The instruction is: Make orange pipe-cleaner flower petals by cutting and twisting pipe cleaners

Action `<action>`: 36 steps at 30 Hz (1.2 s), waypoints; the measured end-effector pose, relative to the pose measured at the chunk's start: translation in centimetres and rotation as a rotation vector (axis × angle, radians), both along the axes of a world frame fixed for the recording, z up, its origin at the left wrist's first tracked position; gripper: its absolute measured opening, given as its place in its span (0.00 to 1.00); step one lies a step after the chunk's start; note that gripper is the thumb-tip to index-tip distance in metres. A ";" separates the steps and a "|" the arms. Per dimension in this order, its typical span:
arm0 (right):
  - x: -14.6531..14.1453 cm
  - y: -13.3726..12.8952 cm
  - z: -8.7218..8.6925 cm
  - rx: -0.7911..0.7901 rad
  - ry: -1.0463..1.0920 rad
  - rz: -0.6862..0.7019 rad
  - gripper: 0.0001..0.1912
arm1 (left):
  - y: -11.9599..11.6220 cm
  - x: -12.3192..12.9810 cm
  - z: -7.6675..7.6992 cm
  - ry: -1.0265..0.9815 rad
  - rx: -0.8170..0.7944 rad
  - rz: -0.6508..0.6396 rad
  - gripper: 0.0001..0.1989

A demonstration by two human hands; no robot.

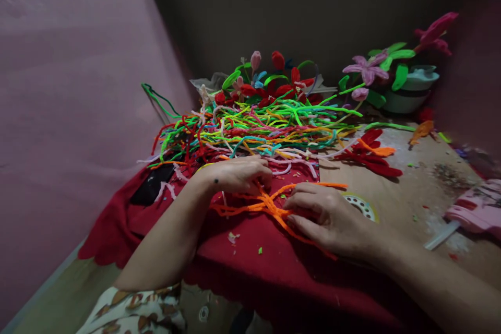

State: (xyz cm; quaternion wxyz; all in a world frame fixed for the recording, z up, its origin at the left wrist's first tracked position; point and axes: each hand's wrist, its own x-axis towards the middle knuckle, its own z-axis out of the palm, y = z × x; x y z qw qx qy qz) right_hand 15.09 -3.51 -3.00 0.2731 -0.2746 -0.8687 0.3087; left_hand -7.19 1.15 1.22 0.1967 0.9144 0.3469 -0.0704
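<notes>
Orange pipe cleaners (270,204) lie crossed in a star shape on the red cloth (235,266), their strands spreading left and right. My left hand (245,173) is at the upper left of the crossing, fingers curled and pressed together on an orange strand. From the right, my right hand (326,214) has its bent fingers on the orange strands beside the crossing, the thumb near the lower strand. Beyond my hands spreads a big pile of multicoloured pipe cleaners (266,128).
Red petals (376,162) and a tape roll (360,206) lie right of the cloth. A pink glue gun (475,209) is at the far right. Fuzzy flowers (295,83) stand behind the pile, and a pot (409,91) is at the back right. Something black (152,185) lies at the left.
</notes>
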 end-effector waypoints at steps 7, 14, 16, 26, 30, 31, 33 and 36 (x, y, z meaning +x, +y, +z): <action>-0.8 -0.7 -0.8 0.345 -0.306 0.003 0.08 | -0.4 0.6 1.0 -0.057 0.014 0.032 0.07; -0.6 -0.2 -0.7 0.077 -0.152 -0.209 0.11 | -1.1 1.2 1.4 -0.122 -0.112 -0.047 0.07; -0.3 0.2 -0.1 -0.015 -0.032 -0.282 0.10 | -1.0 1.1 1.1 -0.096 -0.072 -0.006 0.05; 0.7 2.9 0.6 -1.075 0.662 -0.328 0.09 | -0.7 0.5 1.9 -0.185 -0.047 0.011 0.08; 1.7 4.0 0.6 -1.181 0.876 -0.273 0.09 | -0.2 0.1 1.7 -0.162 -0.149 0.055 0.09; 1.9 4.2 0.7 -1.185 0.917 -0.278 0.08 | -0.1 0.0 1.7 -0.163 -0.173 0.077 0.09; 2.3 4.5 1.1 -1.171 0.989 -0.285 0.06 | -0.1 -0.2 1.8 -0.201 -0.257 0.119 0.09; 2.7 4.7 1.6 -1.107 1.058 -0.291 0.07 | -0.4 -0.5 2.1 -0.391 -0.421 0.228 0.11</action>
